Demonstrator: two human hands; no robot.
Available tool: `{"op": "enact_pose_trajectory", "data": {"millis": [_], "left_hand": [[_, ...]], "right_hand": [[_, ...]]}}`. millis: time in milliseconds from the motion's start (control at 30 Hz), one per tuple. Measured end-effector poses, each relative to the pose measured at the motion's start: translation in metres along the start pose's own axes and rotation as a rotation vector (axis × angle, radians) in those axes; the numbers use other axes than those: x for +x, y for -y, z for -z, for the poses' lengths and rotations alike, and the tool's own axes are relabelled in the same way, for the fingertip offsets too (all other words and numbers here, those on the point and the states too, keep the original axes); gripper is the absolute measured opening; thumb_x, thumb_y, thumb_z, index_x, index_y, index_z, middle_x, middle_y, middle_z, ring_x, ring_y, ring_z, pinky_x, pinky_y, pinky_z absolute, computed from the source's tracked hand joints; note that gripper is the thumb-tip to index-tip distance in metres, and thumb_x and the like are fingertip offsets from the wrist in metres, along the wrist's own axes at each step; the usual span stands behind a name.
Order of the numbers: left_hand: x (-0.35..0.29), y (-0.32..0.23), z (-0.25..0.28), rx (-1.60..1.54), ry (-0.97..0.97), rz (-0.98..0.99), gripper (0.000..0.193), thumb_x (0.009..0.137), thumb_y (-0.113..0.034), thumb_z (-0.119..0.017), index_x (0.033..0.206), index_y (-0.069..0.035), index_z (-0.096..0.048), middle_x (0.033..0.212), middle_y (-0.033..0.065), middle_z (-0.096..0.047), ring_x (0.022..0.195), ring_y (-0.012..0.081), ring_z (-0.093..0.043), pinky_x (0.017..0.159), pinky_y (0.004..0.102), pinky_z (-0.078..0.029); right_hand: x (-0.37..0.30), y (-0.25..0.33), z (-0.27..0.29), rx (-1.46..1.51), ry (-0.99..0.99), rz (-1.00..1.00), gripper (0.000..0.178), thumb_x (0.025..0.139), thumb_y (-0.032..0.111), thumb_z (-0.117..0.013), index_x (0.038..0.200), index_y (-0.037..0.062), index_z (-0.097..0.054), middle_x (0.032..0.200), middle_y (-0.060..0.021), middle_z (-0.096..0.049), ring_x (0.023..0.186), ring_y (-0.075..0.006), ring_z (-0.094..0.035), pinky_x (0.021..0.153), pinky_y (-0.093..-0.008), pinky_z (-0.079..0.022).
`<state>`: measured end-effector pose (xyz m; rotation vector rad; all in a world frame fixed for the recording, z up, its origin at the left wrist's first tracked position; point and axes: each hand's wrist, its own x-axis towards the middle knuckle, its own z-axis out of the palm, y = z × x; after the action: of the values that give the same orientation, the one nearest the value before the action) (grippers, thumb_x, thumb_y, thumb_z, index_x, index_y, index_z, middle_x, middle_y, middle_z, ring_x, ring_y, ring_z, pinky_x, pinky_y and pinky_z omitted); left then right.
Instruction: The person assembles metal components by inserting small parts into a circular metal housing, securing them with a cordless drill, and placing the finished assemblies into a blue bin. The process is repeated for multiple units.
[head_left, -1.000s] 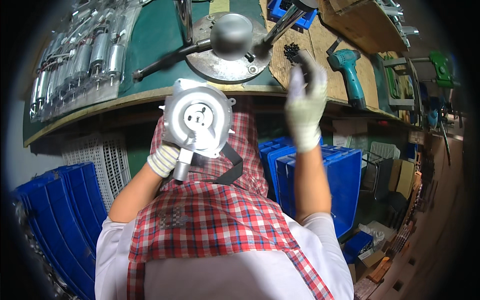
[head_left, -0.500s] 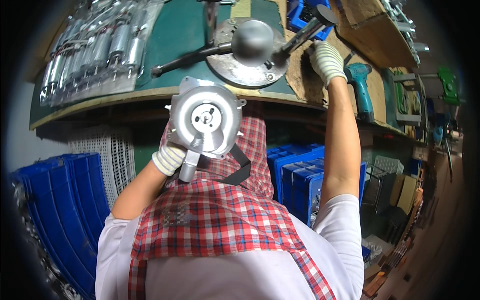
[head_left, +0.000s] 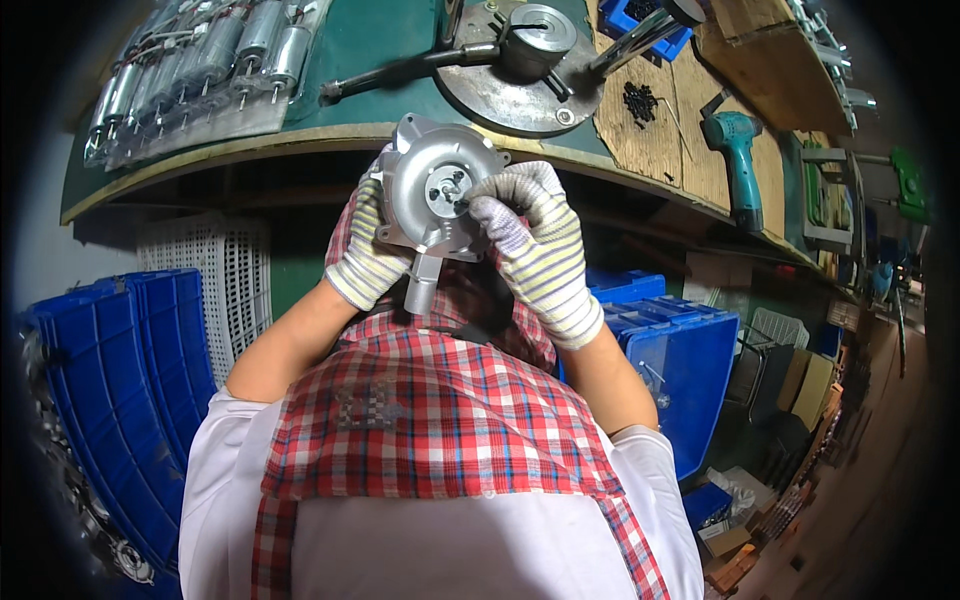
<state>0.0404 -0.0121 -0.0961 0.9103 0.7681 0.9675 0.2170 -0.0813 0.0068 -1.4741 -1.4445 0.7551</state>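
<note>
A round silver metal housing [head_left: 408,185] with a stub pipe [head_left: 423,287] at its lower side is held up in front of the bench edge. My left hand [head_left: 366,240], in a striped knit glove, grips it from the left and beneath, its fingers mostly hidden behind. From the right, my gloved right hand [head_left: 535,235] reaches to the central hub, thumb and forefinger pinched together. At those fingertips a small black screw [head_left: 461,208] shows at the hub face. Two other dark spots, apparently screws, sit in the hub.
On the bench, a heavy round metal fixture [head_left: 490,85] carries a long bar handle [head_left: 400,72]. Loose black screws [head_left: 640,103] lie on cardboard beside a teal power drill [head_left: 738,165]. Bagged cylindrical motors [head_left: 215,55] fill the left. Blue crates [head_left: 670,370] stand below.
My right hand has come from the cardboard area by the blue bin to the housing's hub. The housing has shifted slightly up and right, tilting in my left hand.
</note>
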Motion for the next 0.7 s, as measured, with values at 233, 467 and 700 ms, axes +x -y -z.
{"op": "enact_pose_trajectory", "data": {"millis": [233, 467, 700], "left_hand": [[-0.003, -0.006, -0.01, 0.339, 0.097, -0.253, 0.036, 0.085, -0.014, -0.075, 0.115, -0.003, -0.058, 0.106, 0.0084, -0.066, 0.097, 0.0179, -0.065, 0.085, 0.0324, -0.055], [-0.009, 0.005, 0.01, 0.276, 0.161, -0.032, 0.04, 0.098, -0.02, -0.065, 0.133, -0.004, -0.054, 0.124, 0.0089, -0.065, 0.115, 0.0183, -0.063, 0.101, 0.0352, -0.053], [-0.012, -0.002, 0.113, -0.749, 0.192, 0.422, 0.03, 0.105, -0.017, -0.052, 0.133, -0.006, -0.057, 0.12, 0.0079, -0.068, 0.113, 0.0178, -0.065, 0.101, 0.0369, -0.054]], "right_hand": [[-0.007, -0.004, -0.001, -0.235, -0.009, 0.051, 0.017, 0.086, 0.022, -0.069, 0.091, 0.0069, -0.075, 0.094, -0.0139, -0.063, 0.096, -0.0331, -0.059, 0.086, -0.0449, -0.047], [-0.008, -0.018, 0.001, 0.102, -0.104, -0.25, 0.038, 0.086, 0.026, -0.082, 0.107, 0.0018, -0.062, 0.099, -0.0056, -0.062, 0.089, -0.0123, -0.057, 0.079, -0.0267, -0.049], [0.035, -0.076, 0.236, -1.321, -0.788, -0.319, 0.073, 0.093, 0.051, -0.064, 0.15, 0.0114, -0.039, 0.142, -0.0227, -0.047, 0.129, -0.0412, -0.05, 0.11, -0.0533, -0.039]]}}
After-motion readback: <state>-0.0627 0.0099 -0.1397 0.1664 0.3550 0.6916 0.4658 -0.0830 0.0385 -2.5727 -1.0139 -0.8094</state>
